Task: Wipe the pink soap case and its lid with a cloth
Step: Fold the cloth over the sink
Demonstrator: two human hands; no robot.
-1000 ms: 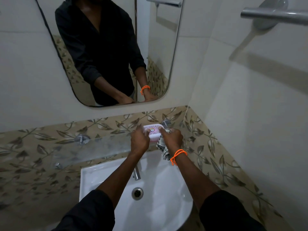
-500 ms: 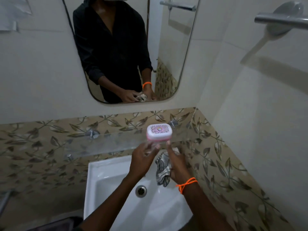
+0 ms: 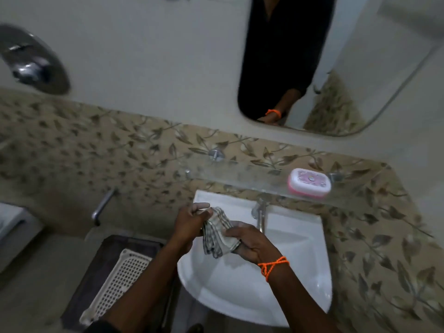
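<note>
The closed soap case (image 3: 309,182) sits on the glass shelf (image 3: 240,174). Both hands, left hand (image 3: 189,223) and right hand (image 3: 249,243), have fingers clamped on the cloth (image 3: 217,233) over the sink (image 3: 300,272).

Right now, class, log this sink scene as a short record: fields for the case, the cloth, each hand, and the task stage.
case: soap case, lid on, standing on glass shelf, untouched
cloth: cloth bunched above sink
left hand: left hand grips cloth
right hand: right hand grips cloth
stage: no wiping under way
</note>
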